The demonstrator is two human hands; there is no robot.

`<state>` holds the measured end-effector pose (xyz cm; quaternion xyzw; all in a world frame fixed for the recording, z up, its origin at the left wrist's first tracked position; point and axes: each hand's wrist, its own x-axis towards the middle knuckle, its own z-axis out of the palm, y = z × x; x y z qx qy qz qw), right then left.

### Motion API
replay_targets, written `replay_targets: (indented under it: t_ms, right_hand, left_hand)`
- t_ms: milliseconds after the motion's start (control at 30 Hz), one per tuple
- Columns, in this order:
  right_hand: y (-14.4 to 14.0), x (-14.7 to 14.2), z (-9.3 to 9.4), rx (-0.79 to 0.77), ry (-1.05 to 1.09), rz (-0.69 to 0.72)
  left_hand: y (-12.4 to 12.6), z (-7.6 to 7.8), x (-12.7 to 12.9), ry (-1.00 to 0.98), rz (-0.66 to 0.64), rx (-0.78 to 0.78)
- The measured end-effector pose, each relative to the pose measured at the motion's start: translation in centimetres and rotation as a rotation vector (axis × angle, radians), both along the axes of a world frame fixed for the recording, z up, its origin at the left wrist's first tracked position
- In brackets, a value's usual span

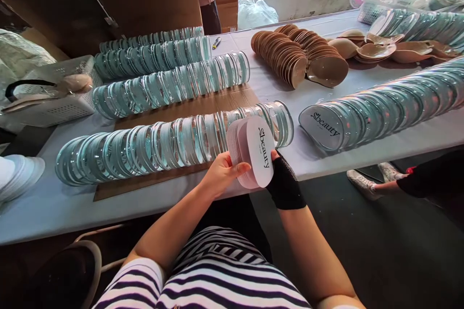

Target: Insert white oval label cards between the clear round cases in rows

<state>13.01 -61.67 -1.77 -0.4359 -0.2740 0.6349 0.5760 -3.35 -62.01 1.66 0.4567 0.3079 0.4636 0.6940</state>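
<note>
My left hand (222, 174) pinches white card stack (260, 152); my gloved right hand (286, 181) grips right edge, near clear container row (174, 144).

The shirt (232, 282) at six o'clock is white with dark, wavy horizontal stripes, the bands running wider toward the bottom edge. Its short left sleeve (139, 280), at seven o'clock, carries the same stripes; of the right sleeve (340, 305), near five, only a pale edge shows. A black fingerless glove (288, 188) at four o'clock covers the right hand to the wrist, with light-speckled mesh near the fingers. The left hand (224, 174) is bare.
</note>
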Motion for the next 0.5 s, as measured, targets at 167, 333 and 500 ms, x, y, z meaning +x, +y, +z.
replay_targets:
  t_ms: [167, 333, 500]
  right_hand:
    - [-0.1, 0.0, -0.1, 0.028, -0.047, -0.038]
    - [-0.2, -0.2, -0.4, 0.008, 0.029, -0.054]
    - [-0.1, -0.4, -0.6, 0.002, 0.055, -0.062]
  left_hand:
    - [0.1, -0.2, -0.2, 0.035, 0.016, 0.009]
    - [0.1, -0.8, -0.4, 0.02, 0.011, -0.012]
    - [0.3, -1.2, -0.7, 0.01, -0.006, -0.032]
